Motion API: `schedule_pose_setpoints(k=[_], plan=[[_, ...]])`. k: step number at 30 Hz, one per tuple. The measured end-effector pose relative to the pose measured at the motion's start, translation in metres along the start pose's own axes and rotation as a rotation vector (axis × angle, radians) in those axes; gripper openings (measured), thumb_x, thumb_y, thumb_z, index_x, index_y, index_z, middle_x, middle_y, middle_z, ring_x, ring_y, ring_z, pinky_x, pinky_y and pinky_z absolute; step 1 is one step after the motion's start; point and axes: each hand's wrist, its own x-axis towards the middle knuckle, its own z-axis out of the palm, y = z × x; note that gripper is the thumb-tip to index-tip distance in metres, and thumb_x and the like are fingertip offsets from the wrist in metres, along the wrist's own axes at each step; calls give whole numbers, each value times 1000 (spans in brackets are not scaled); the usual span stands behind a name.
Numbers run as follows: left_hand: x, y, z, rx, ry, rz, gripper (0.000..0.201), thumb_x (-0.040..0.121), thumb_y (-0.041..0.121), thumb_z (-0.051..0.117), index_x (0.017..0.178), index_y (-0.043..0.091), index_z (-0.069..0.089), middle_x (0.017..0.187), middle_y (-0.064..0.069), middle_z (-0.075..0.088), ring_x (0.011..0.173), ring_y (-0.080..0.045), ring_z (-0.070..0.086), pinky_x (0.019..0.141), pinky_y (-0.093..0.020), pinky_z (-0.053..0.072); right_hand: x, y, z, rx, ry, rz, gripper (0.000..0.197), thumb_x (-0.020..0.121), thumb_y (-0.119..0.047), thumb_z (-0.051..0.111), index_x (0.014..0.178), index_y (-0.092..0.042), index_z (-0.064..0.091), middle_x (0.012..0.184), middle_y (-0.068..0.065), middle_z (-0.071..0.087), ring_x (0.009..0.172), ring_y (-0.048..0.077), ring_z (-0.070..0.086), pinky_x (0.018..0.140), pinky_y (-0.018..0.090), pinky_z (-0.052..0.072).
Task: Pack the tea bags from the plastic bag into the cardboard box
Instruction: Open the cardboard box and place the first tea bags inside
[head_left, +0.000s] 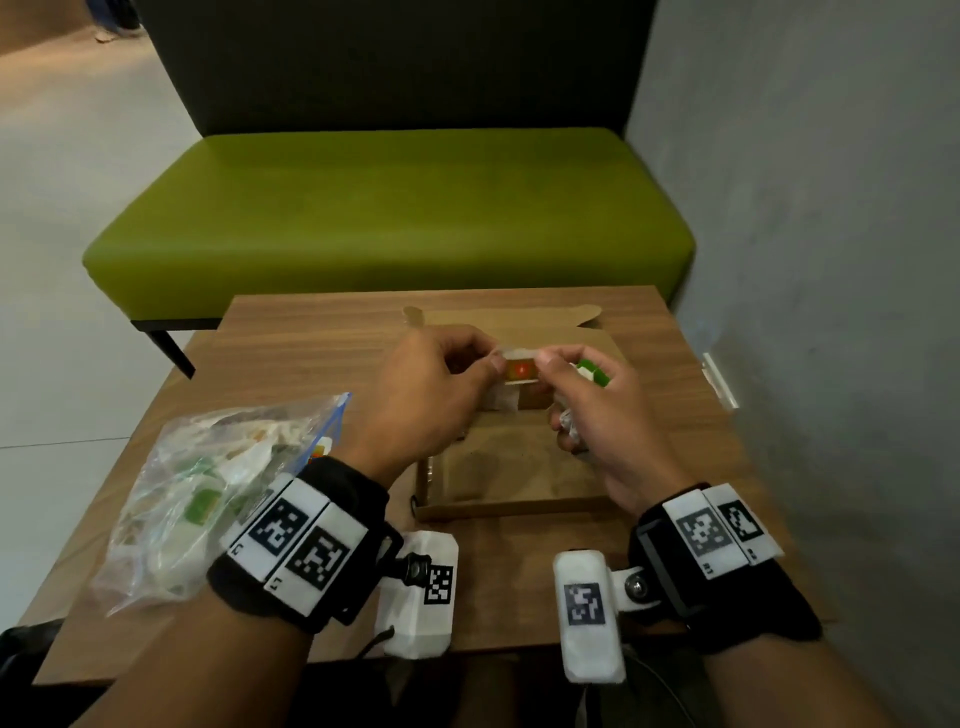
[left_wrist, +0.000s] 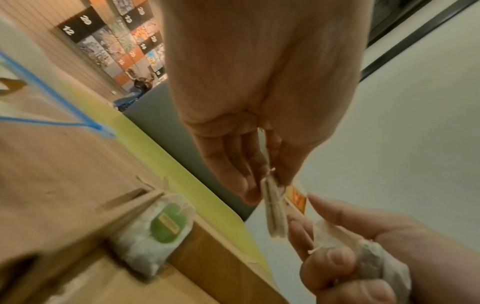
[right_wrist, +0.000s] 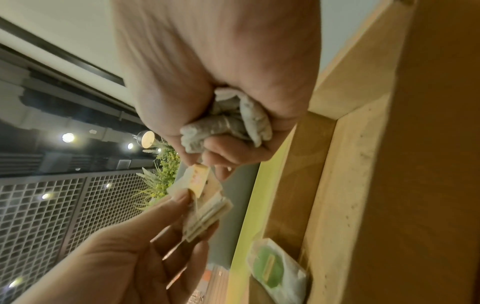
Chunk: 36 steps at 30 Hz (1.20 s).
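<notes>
Pinching orange-tagged tea bag (head_left: 521, 372) w/ left hand (head_left: 426, 395) & right hand (head_left: 597, 415) over open cardboard box (head_left: 511, 506); right also clutching crumpled bags. Plastic bag (head_left: 208, 488) lying left on table (head_left: 322, 332).

My left grip (left_wrist: 259, 164) pinched a folded tea bag (left_wrist: 274, 214) with an orange tag (left_wrist: 297, 200), my right grip (left_wrist: 363, 257) clutched crumpled tea bags (left_wrist: 374, 259), a green-labelled tea bag (left_wrist: 158, 230) lay in the cardboard box (left_wrist: 221, 255), blue-edged plastic bag (left_wrist: 52, 111) on the counter (left_wrist: 64, 164).
</notes>
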Motion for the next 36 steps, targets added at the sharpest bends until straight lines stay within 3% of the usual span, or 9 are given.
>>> schedule_pose_setpoints(k=[5,8,12,16,18,20,24,28,36], plan=[[29,12,27,31,0,-94,17,96,24,63,79,20,67,76,3,68,67,-10,59,60,-27,46,4,4,-30,-39,119,-3,7,94,-27,70,93,-21,70,81,0,67,52,8,52,42,21,39],[41,11,48,61,-62,-176,19,95,22,63,76,21,64,80,-2,68,73,-16,61,59,-28,47,10,13,-50,-222,223,-35,7,89,-33,73,84,-29,69,86,-5,70,74,16,63,60,33,53],[49,7,77,188,-171,-222,11,93,17,66,83,14,70,89,-9,72,86,-26,70,76,-44,61,12,18,-66,-345,267,-21,6,88,-30,75,86,-28,69,94,-8,67,92,21,65,78,41,58],[55,2,94,343,-246,-251,12,91,17,68,80,13,72,87,-5,73,83,-21,70,76,-34,60,12,19,-71,-420,204,45,12,89,-31,74,98,-27,67,97,-12,60,88,11,59,65,28,48],[54,4,97,477,-239,-211,15,92,16,63,78,19,67,88,-2,71,81,-17,64,66,-28,50,13,22,-73,-490,185,69,19,90,-31,74,106,-27,65,99,-11,55,84,4,52,58,23,40],[53,7,98,557,-200,-169,15,92,13,59,81,21,65,92,-3,69,80,-19,60,64,-28,44,13,25,-74,-534,182,81,23,90,-29,75,110,-28,63,105,-7,56,87,7,53,58,22,42],[45,15,100,595,-186,-136,2,86,21,62,89,20,61,93,-3,66,83,-22,61,69,-34,53,14,28,-75,-528,184,97,25,90,-26,75,112,-27,63,109,-3,59,85,7,54,61,25,48],[42,17,97,546,-213,-198,19,79,30,64,94,19,64,89,-1,65,82,-21,62,74,-36,58,14,28,-74,-521,180,96,25,90,-25,75,113,-26,64,110,-1,61,85,7,55,55,22,44],[44,7,99,537,-202,-134,7,92,28,62,91,22,66,88,3,62,81,-14,56,60,-21,39,11,25,-74,-497,170,109,23,90,-26,75,109,-27,64,105,-3,60,85,6,54,57,23,45]])
